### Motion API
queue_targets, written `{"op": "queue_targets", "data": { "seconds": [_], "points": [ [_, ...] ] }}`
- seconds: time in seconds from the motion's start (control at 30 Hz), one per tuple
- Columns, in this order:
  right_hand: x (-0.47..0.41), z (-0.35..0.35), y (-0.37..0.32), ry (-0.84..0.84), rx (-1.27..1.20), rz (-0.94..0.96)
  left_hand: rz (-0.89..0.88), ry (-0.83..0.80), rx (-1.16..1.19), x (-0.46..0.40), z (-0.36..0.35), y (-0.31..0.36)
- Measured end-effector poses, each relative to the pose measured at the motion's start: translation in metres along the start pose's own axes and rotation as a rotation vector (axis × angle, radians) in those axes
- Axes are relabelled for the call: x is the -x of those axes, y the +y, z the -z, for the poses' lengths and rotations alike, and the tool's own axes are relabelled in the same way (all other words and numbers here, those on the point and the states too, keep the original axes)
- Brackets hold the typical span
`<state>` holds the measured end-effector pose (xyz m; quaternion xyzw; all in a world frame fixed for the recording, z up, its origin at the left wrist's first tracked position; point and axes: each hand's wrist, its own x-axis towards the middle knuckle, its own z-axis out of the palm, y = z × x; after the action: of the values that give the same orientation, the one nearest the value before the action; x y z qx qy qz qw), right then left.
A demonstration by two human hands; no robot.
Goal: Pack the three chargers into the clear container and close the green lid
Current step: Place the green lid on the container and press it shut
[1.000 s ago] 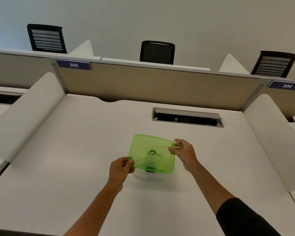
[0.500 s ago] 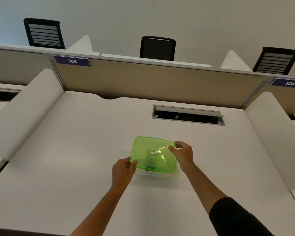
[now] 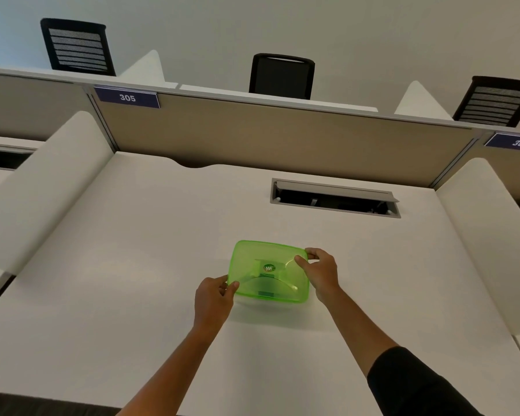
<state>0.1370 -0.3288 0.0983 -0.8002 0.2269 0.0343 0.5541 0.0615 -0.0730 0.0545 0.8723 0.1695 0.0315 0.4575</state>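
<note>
A translucent green lid (image 3: pixel 269 271) with a small round logo at its middle lies flat over the clear container on the white desk. My left hand (image 3: pixel 213 298) pinches the lid's near left corner. My right hand (image 3: pixel 320 273) grips its far right corner, thumb on top. The container beneath is almost wholly hidden by the lid. Dark shapes show faintly through the green plastic, too dim to tell as chargers.
An open cable slot (image 3: pixel 335 198) is sunk into the desk (image 3: pixel 132 265) behind the container. White side dividers (image 3: pixel 39 187) flank the desk left and right, with a beige partition (image 3: pixel 267 136) at the back. Black chairs (image 3: pixel 281 75) stand beyond it.
The lid has come down from a tilted, raised position to lie flat on the container. Both hands kept their hold on its corners and dropped with it.
</note>
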Motion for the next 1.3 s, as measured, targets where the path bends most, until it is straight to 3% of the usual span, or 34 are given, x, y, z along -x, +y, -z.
{"op": "queue_targets", "data": {
  "seconds": [0.2, 0.63, 0.93, 1.07, 1.3],
  "points": [
    [0.0, 0.001, 0.004, 0.003, 0.0, -0.002, 0.018, -0.037, -0.028, 0.001, 0.004, 0.003],
    [0.0, -0.007, 0.012, 0.023, -0.006, -0.058, 0.301, -0.137, 0.339, -0.003, 0.001, -0.004],
    [-0.006, -0.004, 0.013, -0.003, 0.0, -0.084, 0.397, -0.155, 0.393, -0.011, -0.001, -0.012],
    [-0.01, -0.004, 0.011, -0.025, -0.054, -0.119, 0.409, -0.215, 0.355, -0.025, 0.0, -0.003],
    [-0.011, -0.013, 0.008, 0.071, -0.135, -0.124, 0.331, -0.129, 0.436, -0.057, -0.013, 0.042]
  ]
}}
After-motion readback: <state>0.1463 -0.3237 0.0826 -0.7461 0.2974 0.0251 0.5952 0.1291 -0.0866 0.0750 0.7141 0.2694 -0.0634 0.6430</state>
